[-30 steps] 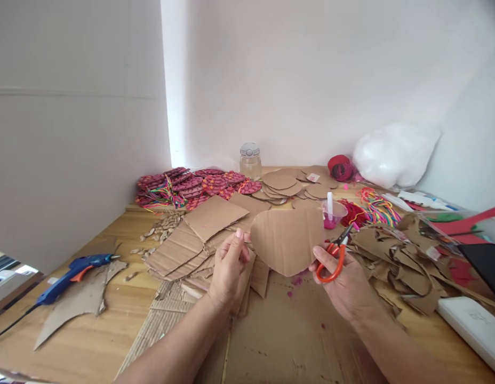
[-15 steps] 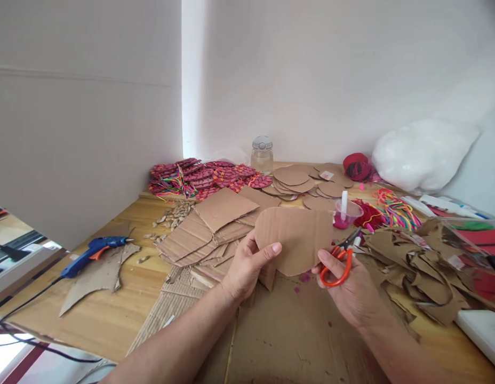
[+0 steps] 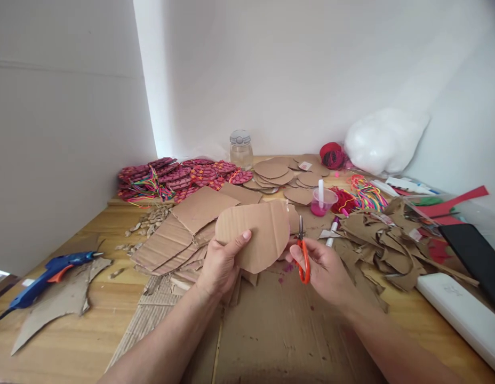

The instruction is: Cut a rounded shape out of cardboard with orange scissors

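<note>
A rounded piece of cardboard [image 3: 255, 232] is pinched in my left hand [image 3: 223, 261], thumb on its face and fingers behind. Its left end is curved, and a ragged bit juts from its upper right corner. My right hand [image 3: 327, 266] grips orange-handled scissors [image 3: 303, 261], their blades pointing up beside the cardboard's right edge. The blades look closed and stand apart from the corner. Some right fingertips are close to the cardboard's lower right edge; whether they touch it I cannot tell. Beneath both hands lies a large cardboard sheet [image 3: 279, 330].
Cardboard squares [image 3: 203, 205] are heaped at left, near a blue glue gun [image 3: 51, 274]. Cut discs [image 3: 271, 168], a jar [image 3: 241, 152] and patterned rounds [image 3: 179, 178] lie behind. Cardboard scraps [image 3: 391, 240], a pink cup [image 3: 323, 202], a phone [image 3: 471, 261] and a white case [image 3: 459, 314] are at right.
The view has swung to the right. The scissors have turned upright in my right hand, and the cardboard has been tilted and rotated a little in my left.
</note>
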